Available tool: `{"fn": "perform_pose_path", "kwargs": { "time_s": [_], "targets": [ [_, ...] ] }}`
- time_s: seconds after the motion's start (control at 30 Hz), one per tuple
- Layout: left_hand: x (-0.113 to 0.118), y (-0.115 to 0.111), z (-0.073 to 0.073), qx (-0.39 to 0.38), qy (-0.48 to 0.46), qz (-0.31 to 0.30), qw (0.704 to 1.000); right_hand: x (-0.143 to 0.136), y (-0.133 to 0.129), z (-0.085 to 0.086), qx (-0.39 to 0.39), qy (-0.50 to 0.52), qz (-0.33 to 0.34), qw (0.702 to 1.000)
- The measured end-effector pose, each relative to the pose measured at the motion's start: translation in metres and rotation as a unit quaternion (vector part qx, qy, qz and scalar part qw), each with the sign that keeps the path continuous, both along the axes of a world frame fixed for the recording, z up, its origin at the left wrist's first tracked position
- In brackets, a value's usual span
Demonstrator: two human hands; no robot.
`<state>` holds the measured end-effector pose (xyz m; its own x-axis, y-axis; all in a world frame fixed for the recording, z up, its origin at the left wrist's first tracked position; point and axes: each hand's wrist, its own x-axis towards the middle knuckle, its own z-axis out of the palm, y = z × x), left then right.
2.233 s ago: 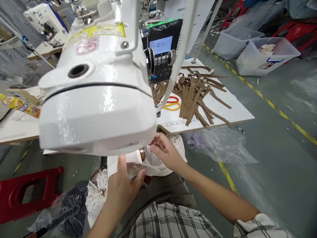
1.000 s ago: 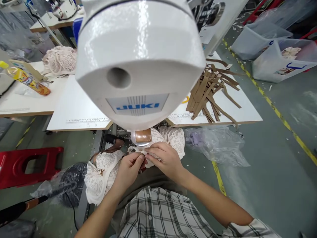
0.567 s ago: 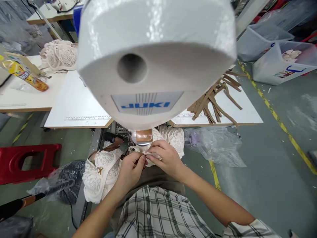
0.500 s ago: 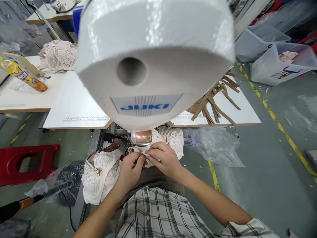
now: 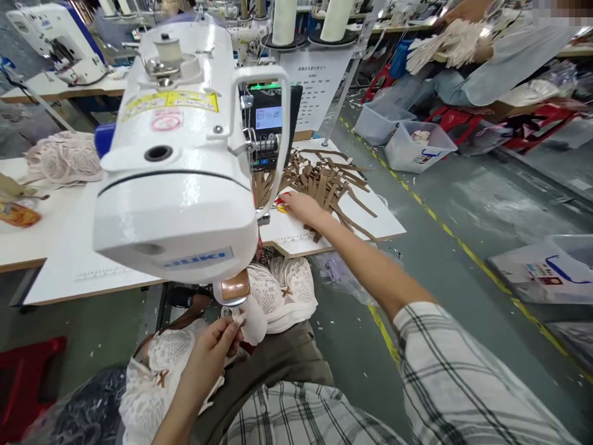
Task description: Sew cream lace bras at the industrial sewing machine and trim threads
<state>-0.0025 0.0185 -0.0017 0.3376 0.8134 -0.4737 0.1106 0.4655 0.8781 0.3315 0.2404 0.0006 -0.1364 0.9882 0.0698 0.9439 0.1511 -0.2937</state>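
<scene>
My left hand (image 5: 217, 345) is closed, thumb and fingertips pinching the edge of a cream lace bra (image 5: 291, 290) just below the sewing machine's (image 5: 176, 216) front end. The bra's cups and a small brown bow lie to the right, above my lap. My right hand (image 5: 300, 209) is stretched out over the white tabletop, its fingers closed around a small red-and-yellow tool (image 5: 281, 207). The tool's exact kind is hard to make out. Another cream bra (image 5: 148, 383) with a brown bow hangs at the left, beside my left forearm.
Brown fabric strips (image 5: 324, 185) are heaped beyond my right hand. A control panel (image 5: 269, 123) and white thread cones (image 5: 336, 21) stand behind. Clear plastic bins (image 5: 419, 151) sit on the floor at right; a red stool (image 5: 28, 377) is at lower left.
My right hand has left the bra edge and reached forward and right to the tabletop. My left hand still pinches the fabric. The view has shifted right and up.
</scene>
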Motion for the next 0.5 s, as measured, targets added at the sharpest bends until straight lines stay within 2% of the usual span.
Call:
{"fn": "perform_pose_path", "kwargs": {
  "time_s": [0.07,0.13,0.2,0.3,0.4,0.5],
  "targets": [
    [-0.003,-0.001,0.001,-0.014,-0.027,0.027,0.999,0.008,-0.001,0.003,-0.024,-0.017,0.019,0.999],
    [-0.005,-0.002,-0.002,-0.041,-0.053,0.061,0.996,0.010,-0.026,0.003,-0.031,-0.029,0.028,0.999],
    [-0.006,-0.003,-0.004,-0.075,-0.085,0.094,0.989,0.006,-0.071,0.002,-0.027,-0.032,0.028,0.999],
    [-0.004,-0.004,-0.004,-0.104,-0.130,0.114,0.979,-0.007,-0.156,0.003,-0.028,0.013,0.014,0.999],
    [0.000,-0.003,-0.002,-0.104,-0.145,0.115,0.977,-0.029,-0.232,0.005,-0.089,0.101,0.084,0.987],
    [0.002,-0.004,-0.003,-0.100,-0.136,0.117,0.979,-0.059,-0.275,0.005,-0.088,0.132,0.123,0.980]
  ]
}}
